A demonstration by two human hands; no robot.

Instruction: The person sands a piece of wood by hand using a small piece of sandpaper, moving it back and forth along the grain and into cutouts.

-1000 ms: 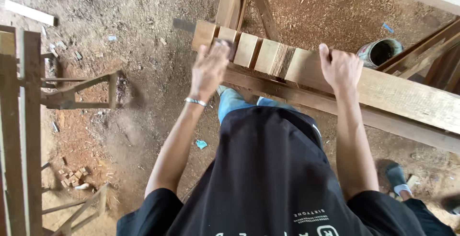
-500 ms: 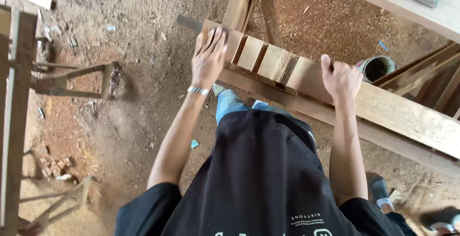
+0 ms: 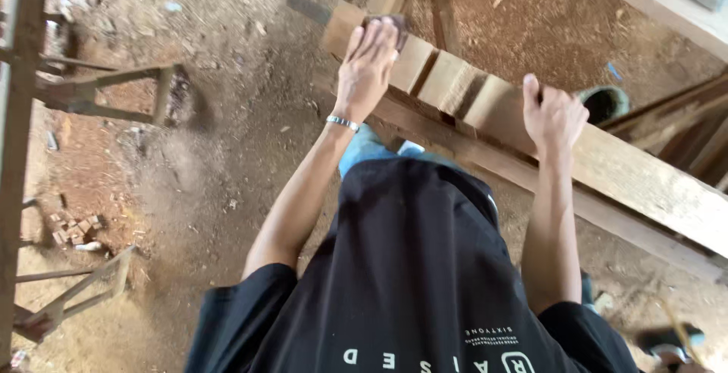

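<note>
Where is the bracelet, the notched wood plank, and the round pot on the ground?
bracelet (image 3: 343,123), head view, on the silver band at the left wrist.
notched wood plank (image 3: 644,187), head view, on its bare top face.
round pot (image 3: 604,103), head view, on its dark opening.

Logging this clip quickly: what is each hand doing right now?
Left hand: fingers extended, pressing a small dark pad flat on the long notched wooden beam.
Right hand: closed over the beam's upper edge.

Left hand (image 3: 367,66) slid further toward the plank's (image 3: 485,104) end.
</note>
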